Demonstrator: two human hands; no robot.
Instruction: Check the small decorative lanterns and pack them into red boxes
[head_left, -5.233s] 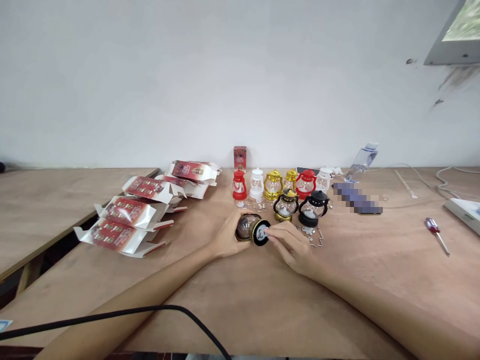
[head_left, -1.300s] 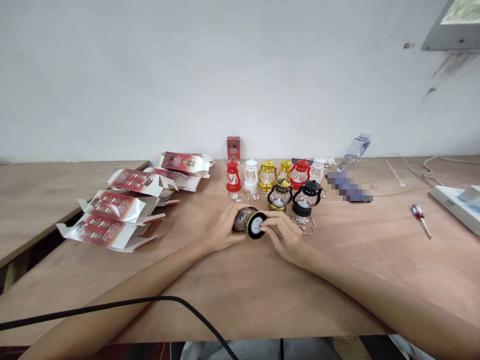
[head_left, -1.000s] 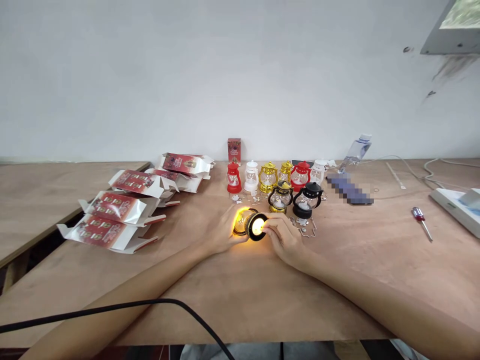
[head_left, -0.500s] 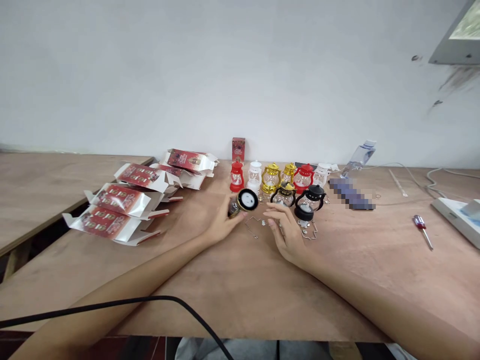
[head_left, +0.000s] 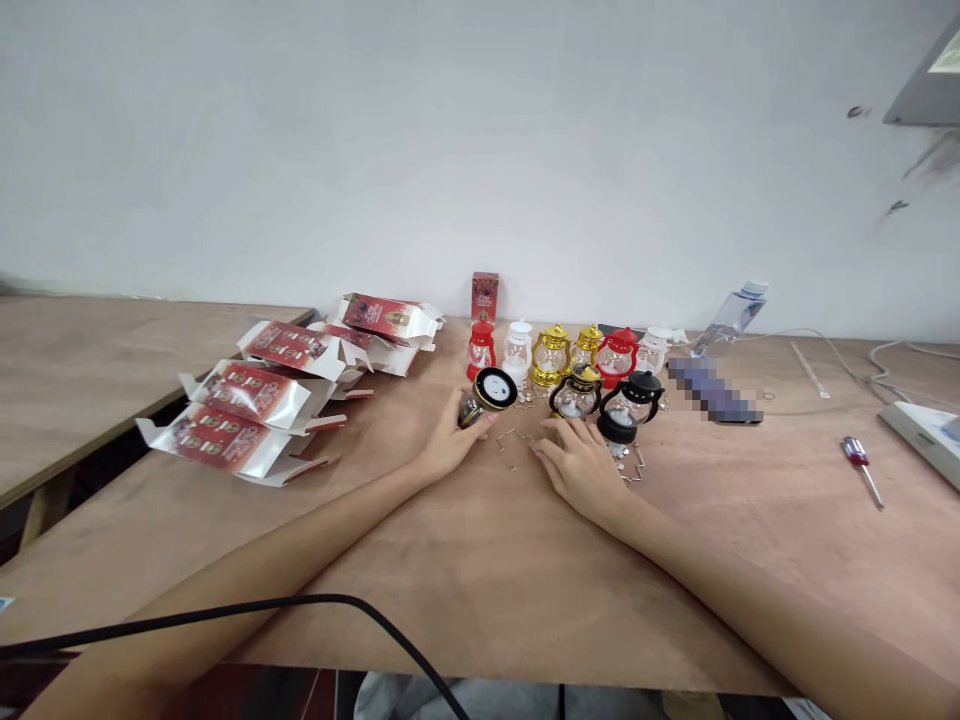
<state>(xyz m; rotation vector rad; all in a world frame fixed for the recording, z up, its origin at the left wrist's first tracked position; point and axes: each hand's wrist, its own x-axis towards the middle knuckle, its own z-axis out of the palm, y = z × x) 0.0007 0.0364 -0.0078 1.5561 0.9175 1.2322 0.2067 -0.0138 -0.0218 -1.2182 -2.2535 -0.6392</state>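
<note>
At mid-frame my left hand (head_left: 448,442) is clamped round a dark lantern (head_left: 495,388), base tilted up, while my right hand (head_left: 589,470) sits low over the worktop (head_left: 465,590), its fingertips bent down; I cannot tell whether they grip anything. Room to move runs from both hands to the front edge at lower frame, with a black cable (head_left: 300,602) crossing lower left. My right fingers hide the foot of a black-and-gold lantern (head_left: 574,388), and a white device (head_left: 926,447) is cut off at the right border.
</note>
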